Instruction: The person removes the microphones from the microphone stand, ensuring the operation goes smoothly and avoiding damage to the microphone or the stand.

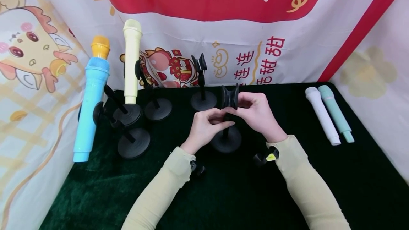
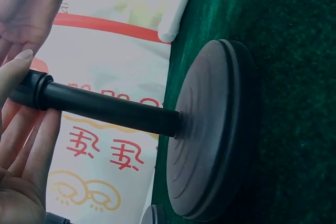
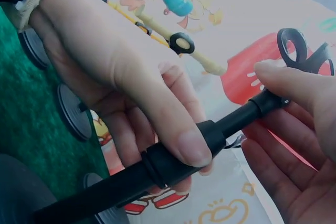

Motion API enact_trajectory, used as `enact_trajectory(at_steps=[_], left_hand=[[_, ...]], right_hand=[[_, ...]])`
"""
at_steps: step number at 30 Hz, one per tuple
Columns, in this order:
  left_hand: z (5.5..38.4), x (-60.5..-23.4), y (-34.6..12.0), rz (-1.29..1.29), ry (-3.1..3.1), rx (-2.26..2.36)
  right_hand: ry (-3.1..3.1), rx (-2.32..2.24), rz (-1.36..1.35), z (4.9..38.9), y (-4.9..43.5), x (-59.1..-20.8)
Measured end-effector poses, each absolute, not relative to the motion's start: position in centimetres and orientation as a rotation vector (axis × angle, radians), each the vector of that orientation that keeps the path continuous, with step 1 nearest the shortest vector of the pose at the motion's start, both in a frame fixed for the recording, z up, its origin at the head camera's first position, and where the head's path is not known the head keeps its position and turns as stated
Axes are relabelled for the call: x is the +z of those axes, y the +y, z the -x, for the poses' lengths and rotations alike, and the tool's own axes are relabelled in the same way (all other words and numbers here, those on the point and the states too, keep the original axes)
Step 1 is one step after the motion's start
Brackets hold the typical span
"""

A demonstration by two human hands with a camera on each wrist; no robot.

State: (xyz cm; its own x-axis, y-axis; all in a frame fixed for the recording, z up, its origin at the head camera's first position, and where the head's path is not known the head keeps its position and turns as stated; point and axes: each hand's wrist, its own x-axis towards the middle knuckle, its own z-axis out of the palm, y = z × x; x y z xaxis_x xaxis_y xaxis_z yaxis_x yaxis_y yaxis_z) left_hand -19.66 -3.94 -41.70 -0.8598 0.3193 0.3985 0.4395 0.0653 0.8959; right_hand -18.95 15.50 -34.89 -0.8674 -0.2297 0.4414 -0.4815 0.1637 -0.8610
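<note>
Gripping a black stand (image 1: 227, 143) with left hand (image 1: 204, 127) and right hand (image 1: 259, 113). Seeing a blue microphone (image 1: 90, 105) and a cream microphone (image 1: 131, 63) in clips (image 1: 97, 113), an orange microphone (image 1: 100, 46) mostly hidden behind.

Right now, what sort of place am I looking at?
Likely a small curtained booth for staged tabletop work, though nothing confirms that. Printed fabric hangs behind and beside a surface covered in dark green cloth, with black microphone stands and, at the right, two microphones lying down.
</note>
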Motion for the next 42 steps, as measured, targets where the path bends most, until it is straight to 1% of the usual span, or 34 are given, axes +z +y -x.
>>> enact_trajectory(at_steps=[9,18,42], left_hand=[[19.6,-42.0,-3.9,0.783,-2.23,-1.938],[19.7,-43.4,-4.2,0.754,-2.289,-1.975],[19.5,-43.2,-4.3,0.759,-2.323,-1.97]], right_hand=[[-2.236,1.79,-0.693,18.8,15.7,-35.2],[-2.205,1.814,-0.696,18.9,15.5,-35.6],[-2.216,1.86,-0.648,18.7,15.3,-36.5]])
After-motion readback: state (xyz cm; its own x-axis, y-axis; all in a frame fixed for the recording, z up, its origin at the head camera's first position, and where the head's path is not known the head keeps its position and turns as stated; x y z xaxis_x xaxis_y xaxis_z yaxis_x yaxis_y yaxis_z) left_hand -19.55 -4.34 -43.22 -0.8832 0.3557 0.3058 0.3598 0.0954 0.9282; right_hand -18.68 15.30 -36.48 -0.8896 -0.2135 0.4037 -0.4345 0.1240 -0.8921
